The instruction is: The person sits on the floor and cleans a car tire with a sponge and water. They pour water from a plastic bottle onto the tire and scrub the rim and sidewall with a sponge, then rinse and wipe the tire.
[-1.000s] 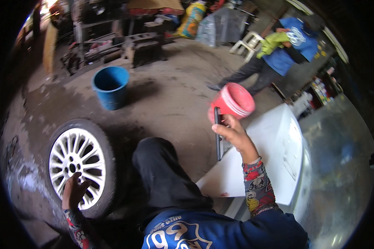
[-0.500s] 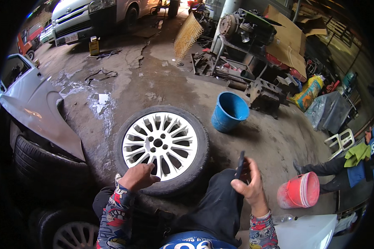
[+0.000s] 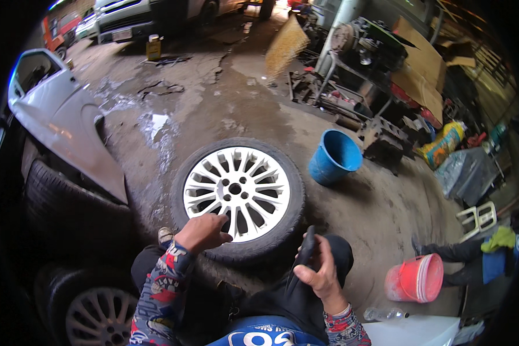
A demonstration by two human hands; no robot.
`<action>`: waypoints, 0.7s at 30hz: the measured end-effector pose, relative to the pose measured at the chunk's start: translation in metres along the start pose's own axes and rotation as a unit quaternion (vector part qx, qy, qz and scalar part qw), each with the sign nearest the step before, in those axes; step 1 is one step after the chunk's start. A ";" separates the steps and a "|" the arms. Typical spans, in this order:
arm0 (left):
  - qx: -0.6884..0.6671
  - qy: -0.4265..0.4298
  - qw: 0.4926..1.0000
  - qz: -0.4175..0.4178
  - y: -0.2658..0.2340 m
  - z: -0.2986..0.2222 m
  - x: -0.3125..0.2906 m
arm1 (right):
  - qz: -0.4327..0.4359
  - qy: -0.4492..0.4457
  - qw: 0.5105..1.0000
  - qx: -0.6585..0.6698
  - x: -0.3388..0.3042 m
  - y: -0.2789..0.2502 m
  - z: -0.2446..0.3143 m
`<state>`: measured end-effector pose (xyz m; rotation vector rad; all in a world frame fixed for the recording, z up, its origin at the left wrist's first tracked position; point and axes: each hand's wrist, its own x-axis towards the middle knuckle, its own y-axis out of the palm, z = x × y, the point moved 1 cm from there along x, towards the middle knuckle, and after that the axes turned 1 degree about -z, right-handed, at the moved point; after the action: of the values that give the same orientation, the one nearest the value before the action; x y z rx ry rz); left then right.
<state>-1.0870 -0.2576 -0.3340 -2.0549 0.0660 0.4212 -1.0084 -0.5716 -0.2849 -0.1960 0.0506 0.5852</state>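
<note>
In the head view, you have one white wheel [image 3: 235, 199] lying face up on the floor [image 3: 380, 219], just ahead of your knees; its near edge is under your left hand [image 3: 203, 232]. Progress, judged from its look: the tyre [image 3: 297, 202] is already seated round the rim, and the spokes look evenly white; four bolt holes and one centre hole stand bare, no cap fitted. What else is left does not show. Grip: left fingers loosely bent, thumb apart, nothing held; contact with the rim, cannot tell. Your right hand [image 3: 321, 270] is closed round one dark flat device [image 3: 307, 248], beside your right knee. Counts: one blue bucket [image 3: 324, 161] near the tyre's right edge; one red bucket [image 3: 408, 279] farther right; one clear bottle [image 3: 384, 314] near the floor's lower right; one darker spoked wheel [image 3: 106, 323] at the lower left; one grey body panel [image 3: 81, 124] above it; one co-worker [image 3: 493, 264], partly visible.
</note>
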 end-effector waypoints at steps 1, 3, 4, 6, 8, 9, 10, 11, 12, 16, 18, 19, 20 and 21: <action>-0.010 0.000 1.000 0.014 0.002 0.002 0.003 | -0.013 -0.008 0.999 0.039 0.003 0.000 0.001; -0.041 0.045 0.998 0.007 0.007 0.005 0.008 | -0.041 -0.024 0.995 0.088 0.012 -0.004 0.002; -0.041 0.067 0.997 -0.005 0.011 0.006 0.009 | -0.048 -0.034 0.991 0.124 0.017 -0.004 0.001; -0.041 0.053 0.998 0.010 0.020 0.008 0.015 | -0.080 -0.077 0.984 0.139 0.035 -0.004 -0.003; -0.071 0.052 0.995 -0.039 0.027 0.006 0.019 | -0.052 -0.086 0.984 0.147 0.066 -0.009 -0.006; -0.090 0.059 0.993 -0.041 0.030 0.003 0.021 | -0.024 -0.067 0.985 0.159 0.082 -0.012 -0.007; -0.104 0.077 0.991 -0.039 0.031 0.002 0.023 | -0.027 -0.042 0.986 0.158 0.099 -0.017 -0.010; -0.115 0.093 0.988 -0.055 0.032 0.000 0.024 | -0.024 -0.033 0.986 0.160 0.118 -0.017 -0.014; -0.118 0.106 0.985 -0.061 0.032 0.000 0.024 | -0.038 -0.023 0.987 0.155 0.133 -0.019 -0.018; -0.133 0.117 0.982 -0.066 0.033 -0.003 0.017 | -0.051 0.011 0.981 0.184 0.163 -0.019 -0.044; -0.137 0.101 0.982 -0.087 0.035 0.000 0.014 | -0.042 0.038 0.976 0.209 0.165 -0.017 -0.052; -0.116 0.075 0.987 -0.081 0.036 0.003 0.014 | -0.034 0.049 0.973 0.222 0.165 -0.016 -0.055; -0.102 0.058 0.990 -0.078 0.039 0.006 0.015 | -0.052 0.067 0.969 0.234 0.164 -0.016 -0.057; -0.075 0.060 0.991 -0.091 0.041 0.008 0.015 | -0.026 0.060 0.968 0.244 0.164 -0.014 -0.056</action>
<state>-1.0838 -0.2691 -0.3771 -2.2111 -0.0840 0.1947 -0.8632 -0.5053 -0.3547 0.2470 0.3027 0.4920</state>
